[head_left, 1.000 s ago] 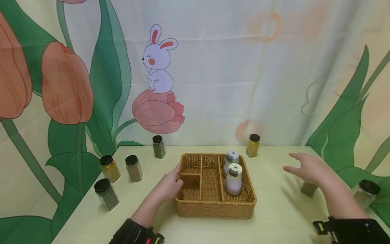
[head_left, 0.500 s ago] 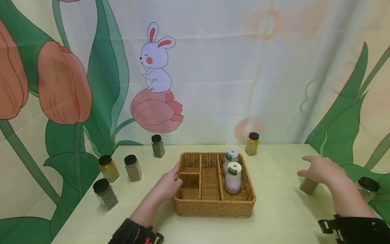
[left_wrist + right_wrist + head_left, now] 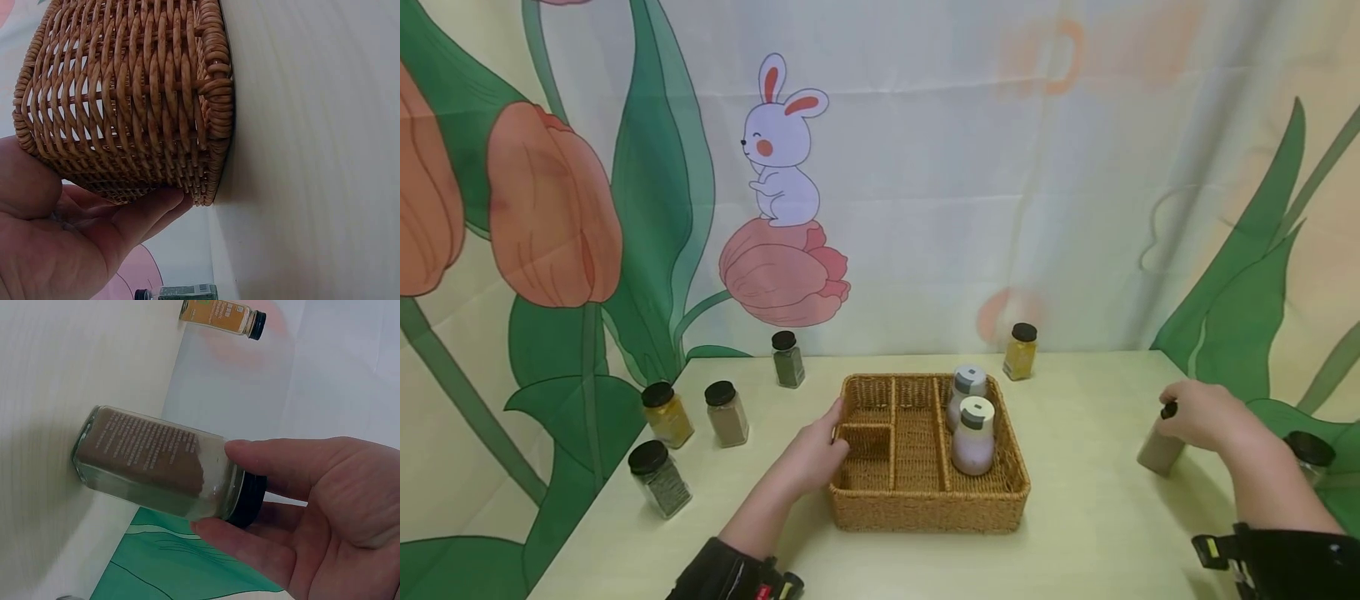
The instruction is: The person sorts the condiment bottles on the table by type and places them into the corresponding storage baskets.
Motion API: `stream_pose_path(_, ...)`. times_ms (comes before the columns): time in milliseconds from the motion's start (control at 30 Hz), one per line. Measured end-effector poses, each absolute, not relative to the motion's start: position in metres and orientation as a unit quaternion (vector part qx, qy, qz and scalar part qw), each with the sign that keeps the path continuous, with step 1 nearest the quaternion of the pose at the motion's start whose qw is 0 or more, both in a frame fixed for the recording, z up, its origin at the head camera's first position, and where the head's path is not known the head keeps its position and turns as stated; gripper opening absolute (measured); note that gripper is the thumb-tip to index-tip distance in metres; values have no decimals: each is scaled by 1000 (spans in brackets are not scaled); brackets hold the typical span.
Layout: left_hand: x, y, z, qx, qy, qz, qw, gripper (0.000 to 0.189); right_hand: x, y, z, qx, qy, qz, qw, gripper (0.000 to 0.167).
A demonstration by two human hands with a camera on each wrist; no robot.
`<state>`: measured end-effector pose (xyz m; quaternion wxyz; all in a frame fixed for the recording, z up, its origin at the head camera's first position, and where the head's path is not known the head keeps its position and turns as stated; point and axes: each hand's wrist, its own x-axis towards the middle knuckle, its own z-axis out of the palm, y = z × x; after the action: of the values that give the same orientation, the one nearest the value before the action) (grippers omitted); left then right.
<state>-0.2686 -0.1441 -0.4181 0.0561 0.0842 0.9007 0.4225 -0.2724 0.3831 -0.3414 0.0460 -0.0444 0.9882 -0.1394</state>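
Observation:
My right hand (image 3: 1206, 417) grips a glass spice jar (image 3: 147, 456) of brown powder just below its black cap, thumb on one side and fingers on the other. Its base is at the tabletop; whether it touches cannot be told. In the head view the hand hides most of the cap. My left hand (image 3: 812, 454) holds the left side of a woven wicker basket (image 3: 928, 510), the thumb at the rim and the fingers against the outer wall (image 3: 125, 94). Two white-capped shakers, one at the front (image 3: 973, 450) and one behind (image 3: 967, 387), stand in the basket's right compartment.
At the left stand a yellow jar (image 3: 667, 417), a tan jar (image 3: 727, 417) and a dark-flecked jar (image 3: 662, 483). A green jar (image 3: 788, 364) and another yellow jar (image 3: 1020, 354) stand near the back edge. One more black-capped jar (image 3: 1309, 450) is partly behind the right forearm.
My right hand has moved right and down to the brown-powder jar, and its fingers have closed around the jar's neck. The left hand and basket stay in place.

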Motion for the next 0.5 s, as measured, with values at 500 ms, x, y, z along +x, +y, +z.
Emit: stream_pose_path(500,-269,-144,-418,85,899,425,56,74,-275,389,-343,-43,992,-117,29,57)
